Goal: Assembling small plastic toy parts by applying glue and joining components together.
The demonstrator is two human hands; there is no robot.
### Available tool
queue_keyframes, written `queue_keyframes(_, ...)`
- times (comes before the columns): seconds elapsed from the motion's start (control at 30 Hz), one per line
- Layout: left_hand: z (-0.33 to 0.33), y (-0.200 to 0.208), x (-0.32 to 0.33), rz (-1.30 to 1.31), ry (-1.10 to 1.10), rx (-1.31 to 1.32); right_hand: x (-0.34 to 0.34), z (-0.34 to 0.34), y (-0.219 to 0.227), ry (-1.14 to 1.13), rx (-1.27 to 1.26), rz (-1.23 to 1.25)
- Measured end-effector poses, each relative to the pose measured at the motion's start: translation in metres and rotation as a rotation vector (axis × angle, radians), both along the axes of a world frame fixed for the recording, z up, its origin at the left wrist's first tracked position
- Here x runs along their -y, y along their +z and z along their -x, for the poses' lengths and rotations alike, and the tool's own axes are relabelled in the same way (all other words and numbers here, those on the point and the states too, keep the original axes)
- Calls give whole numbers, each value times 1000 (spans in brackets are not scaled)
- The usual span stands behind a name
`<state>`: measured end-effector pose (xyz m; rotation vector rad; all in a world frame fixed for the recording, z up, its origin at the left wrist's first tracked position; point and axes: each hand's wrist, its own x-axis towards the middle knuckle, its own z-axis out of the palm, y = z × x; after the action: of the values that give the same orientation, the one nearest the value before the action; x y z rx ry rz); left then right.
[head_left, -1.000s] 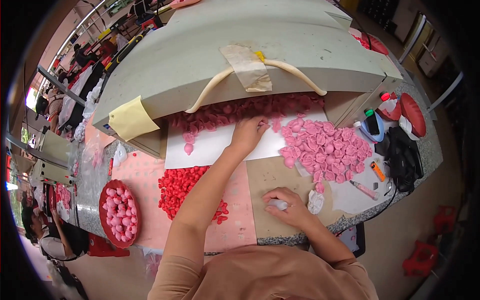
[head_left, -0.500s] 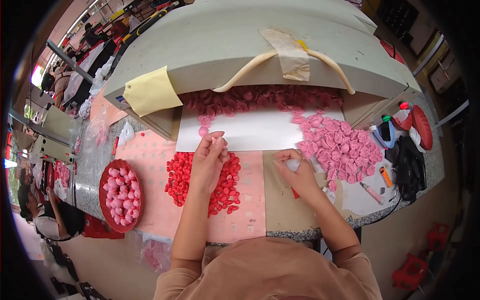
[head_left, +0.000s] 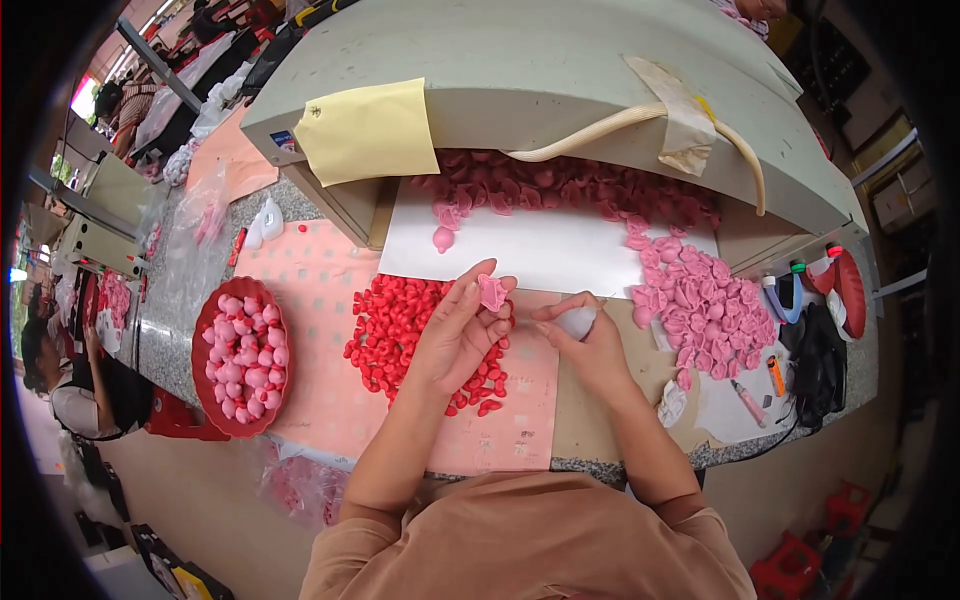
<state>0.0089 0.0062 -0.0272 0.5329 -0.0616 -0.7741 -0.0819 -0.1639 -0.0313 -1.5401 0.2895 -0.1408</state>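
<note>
Pink, soft-looking petal-shaped cup (head_left: 491, 292) is pinched in the grip of the left hand (head_left: 458, 342), held up above the counter with the palm partly turned up. The right hand (head_left: 592, 352), just to its right, has its grip closed around a small translucent white bottle (head_left: 577, 322); the two hands are near each other but apart.

Under and to the left of the left hand spreads a pile of glossy red small pieces (head_left: 395, 325) on a pink sheet with pale square marks (head_left: 320, 262). To the right, under the right arm, lies a flat brown sheet (head_left: 590, 435). Beyond both hands is a smooth white sheet (head_left: 550, 250), with one round pink piece (head_left: 443, 239) near its far left.

A heap of pink petal-shaped pieces (head_left: 705, 305) lies to the right, and a darker-looking mass of pink pieces (head_left: 570, 190) fills the far side, beneath a grey-green box-like housing (head_left: 540, 60). Yellow paper (head_left: 368, 132) hangs on the housing's left front, and a cream-coloured cord (head_left: 590, 132) is taped along its front.

Well to the left, a red bowl with a scalloped rim (head_left: 286, 392) holds round pink balls (head_left: 250, 378). At the near right lie a crumpled white tissue (head_left: 672, 402), a slim pink tube (head_left: 748, 402) and an orange cylinder (head_left: 776, 375). Speckled grey stone shows along the counter (head_left: 172, 345).
</note>
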Motion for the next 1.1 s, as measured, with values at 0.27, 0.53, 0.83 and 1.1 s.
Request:
queue_keyframes(0.27, 6, -3, 8, -4, -75, -36, 12, 8, 10, -4, -53, 104)
queue_keyframes(0.53, 11, -13, 7, 48, -85, -27, 20, 13, 12, -19, 99, -166)
queue_keyframes(0.83, 15, -10, 7, 70, -90, -85, 15, 17, 14, -67, 114, -126)
queue_keyframes(1.1, 15, -16, 10, 108, -88, -112, 20, 22, 10, -24, 158, -47)
